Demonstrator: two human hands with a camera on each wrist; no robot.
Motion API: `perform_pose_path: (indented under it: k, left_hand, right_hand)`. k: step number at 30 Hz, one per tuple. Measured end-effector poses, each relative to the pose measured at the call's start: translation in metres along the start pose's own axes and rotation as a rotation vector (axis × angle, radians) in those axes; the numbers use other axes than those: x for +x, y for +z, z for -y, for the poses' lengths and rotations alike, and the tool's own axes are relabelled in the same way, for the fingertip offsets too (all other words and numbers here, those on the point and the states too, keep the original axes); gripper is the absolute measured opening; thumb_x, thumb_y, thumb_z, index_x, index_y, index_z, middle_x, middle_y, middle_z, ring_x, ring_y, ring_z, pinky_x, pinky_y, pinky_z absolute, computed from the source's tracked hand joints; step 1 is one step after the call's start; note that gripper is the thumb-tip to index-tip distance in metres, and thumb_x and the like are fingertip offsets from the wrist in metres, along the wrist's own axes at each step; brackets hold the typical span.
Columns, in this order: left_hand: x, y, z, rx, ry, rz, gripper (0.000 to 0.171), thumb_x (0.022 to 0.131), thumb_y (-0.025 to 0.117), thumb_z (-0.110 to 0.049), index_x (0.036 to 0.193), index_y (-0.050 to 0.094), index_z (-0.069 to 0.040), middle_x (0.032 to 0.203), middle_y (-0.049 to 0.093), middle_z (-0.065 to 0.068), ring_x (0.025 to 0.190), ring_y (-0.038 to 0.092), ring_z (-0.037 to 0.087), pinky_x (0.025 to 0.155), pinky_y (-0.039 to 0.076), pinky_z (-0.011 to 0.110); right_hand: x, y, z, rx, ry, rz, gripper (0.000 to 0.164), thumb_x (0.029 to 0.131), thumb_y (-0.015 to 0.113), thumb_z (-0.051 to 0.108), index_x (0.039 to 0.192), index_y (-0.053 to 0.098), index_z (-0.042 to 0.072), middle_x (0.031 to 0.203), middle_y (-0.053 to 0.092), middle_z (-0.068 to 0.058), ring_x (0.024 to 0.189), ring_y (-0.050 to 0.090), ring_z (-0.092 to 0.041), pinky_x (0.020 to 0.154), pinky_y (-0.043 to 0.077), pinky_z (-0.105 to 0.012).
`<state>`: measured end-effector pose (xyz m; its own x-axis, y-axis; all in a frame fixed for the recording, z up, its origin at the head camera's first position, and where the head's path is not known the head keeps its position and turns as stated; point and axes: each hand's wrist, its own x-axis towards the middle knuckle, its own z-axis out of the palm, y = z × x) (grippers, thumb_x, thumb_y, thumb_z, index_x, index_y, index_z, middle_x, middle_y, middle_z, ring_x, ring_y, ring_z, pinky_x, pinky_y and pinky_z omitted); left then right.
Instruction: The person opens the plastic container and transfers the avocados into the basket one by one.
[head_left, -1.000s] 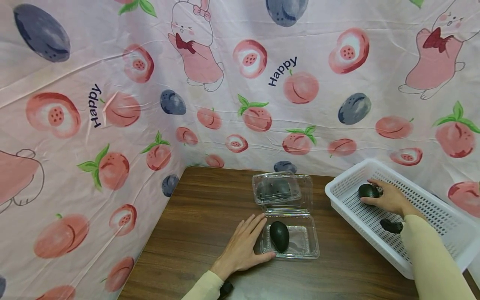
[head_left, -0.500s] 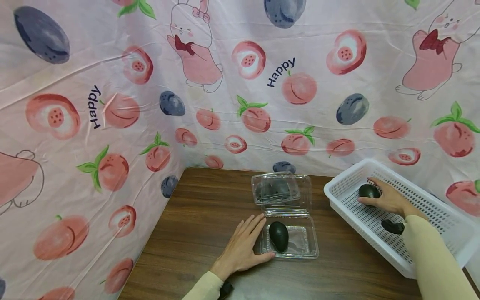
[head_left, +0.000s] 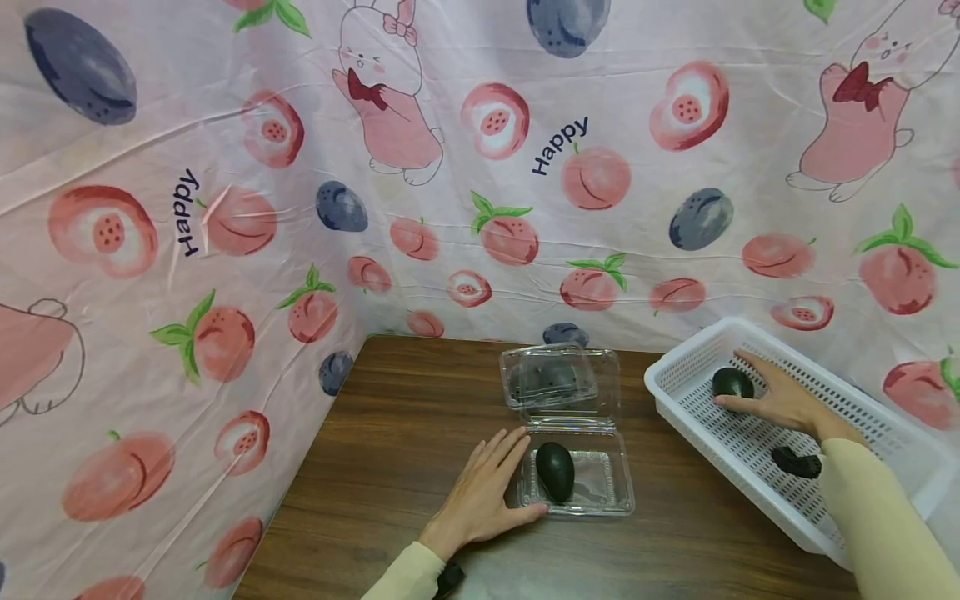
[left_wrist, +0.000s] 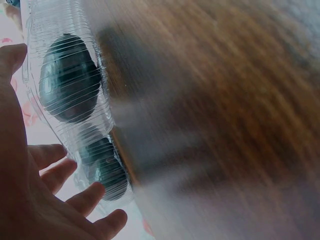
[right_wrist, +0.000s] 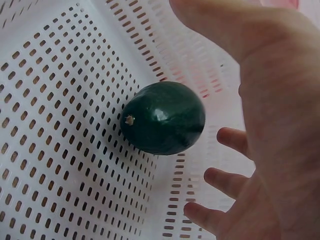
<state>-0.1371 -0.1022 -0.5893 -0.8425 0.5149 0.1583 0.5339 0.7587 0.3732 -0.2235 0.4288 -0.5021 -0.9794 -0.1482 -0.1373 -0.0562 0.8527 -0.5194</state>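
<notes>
A dark green avocado (head_left: 732, 383) lies on the floor of a white perforated basket (right_wrist: 60, 130). My right hand (head_left: 787, 402) is spread beside it, and the right wrist view shows a gap between the fingers and the avocado. On the table, my left hand (head_left: 483, 496) rests with straight fingers at the left edge of a clear plastic clamshell box (head_left: 603, 479). One avocado (head_left: 555, 472) sits in the left half of its base. In the left wrist view that avocado (left_wrist: 70, 80) shows through the ribbed plastic wall, with the fingers close alongside.
Behind the base, a closed clear box (head_left: 543, 375) with dark avocados inside lies on the raised lid (head_left: 607, 392). The brown wooden table (head_left: 390, 417) meets a fruit-printed cloth (head_left: 450, 208) at the back and left. Black straps sit at both wrists.
My right hand has drawn slightly back and spread wider beside the avocado in the basket. My left hand stays at the box edge. The head view has shifted a little.
</notes>
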Motion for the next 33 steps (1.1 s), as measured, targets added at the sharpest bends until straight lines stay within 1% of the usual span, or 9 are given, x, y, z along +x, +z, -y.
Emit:
perform_pose_path:
  k: [6,11,17,24,28,31,33]
  left_hand:
    - [0.001,0.000,0.000,0.004,0.001,-0.002,0.109,0.096,0.072,-0.080,0.179,0.036,-0.019,0.187,0.034,-0.002,0.172,0.037,0.038,0.135,0.038,0.069]
    - [0.000,0.001,0.000,0.000,0.000,0.001,0.109,0.096,0.071,-0.081,0.179,0.035,-0.021,0.187,0.034,-0.003,0.173,0.036,0.038,0.135,0.038,0.069]
    - [-0.001,0.001,0.000,-0.009,-0.002,0.001,0.109,0.096,0.072,-0.080,0.179,0.036,-0.020,0.187,0.034,-0.003,0.173,0.036,0.037,0.136,0.037,0.069]
    - [-0.001,0.001,0.001,-0.008,0.000,-0.007,0.109,0.095,0.073,-0.079,0.179,0.036,-0.020,0.187,0.035,-0.002,0.172,0.038,0.037,0.135,0.037,0.070]
    - [-0.001,0.001,0.001,-0.007,-0.001,-0.007,0.109,0.095,0.073,-0.079,0.179,0.036,-0.020,0.187,0.035,-0.002,0.172,0.038,0.037,0.135,0.038,0.070]
    - [-0.001,0.001,0.000,-0.013,-0.002,-0.008,0.109,0.095,0.073,-0.080,0.179,0.036,-0.020,0.187,0.035,-0.002,0.172,0.039,0.038,0.135,0.037,0.070]
    - [-0.001,0.001,0.000,-0.013,-0.001,-0.009,0.109,0.095,0.073,-0.080,0.179,0.036,-0.020,0.187,0.035,-0.002,0.172,0.039,0.038,0.135,0.038,0.070]
  right_hand:
    - [-0.009,-0.003,0.004,0.015,-0.043,-0.034,0.113,0.099,0.081,0.053,0.177,0.021,-0.003,0.174,0.024,-0.048,0.158,0.025,-0.074,0.121,0.026,-0.092]
    - [-0.018,-0.005,0.011,0.046,-0.074,-0.055,0.115,0.098,0.083,0.050,0.179,0.018,0.000,0.177,0.022,-0.046,0.160,0.021,-0.074,0.122,0.023,-0.093]
    - [-0.029,-0.005,0.020,0.057,-0.119,-0.099,0.117,0.097,0.086,0.046,0.181,0.016,0.003,0.179,0.022,-0.043,0.163,0.021,-0.071,0.122,0.021,-0.094]
    - [-0.040,-0.002,0.037,0.050,-0.193,-0.181,0.115,0.091,0.093,0.040,0.179,0.026,0.007,0.178,0.031,-0.038,0.162,0.028,-0.067,0.124,0.024,-0.091]
    - [-0.048,0.003,0.047,0.041,-0.253,-0.225,0.114,0.087,0.096,0.037,0.178,0.032,0.008,0.175,0.036,-0.038,0.160,0.030,-0.066,0.125,0.024,-0.090]
    - [-0.052,0.007,0.055,0.029,-0.308,-0.274,0.112,0.084,0.098,0.034,0.175,0.038,0.007,0.171,0.041,-0.038,0.157,0.034,-0.065,0.127,0.026,-0.088]
    - [-0.054,0.010,0.061,0.014,-0.339,-0.305,0.110,0.082,0.099,0.033,0.173,0.042,0.006,0.169,0.044,-0.036,0.155,0.038,-0.062,0.135,0.027,-0.076]
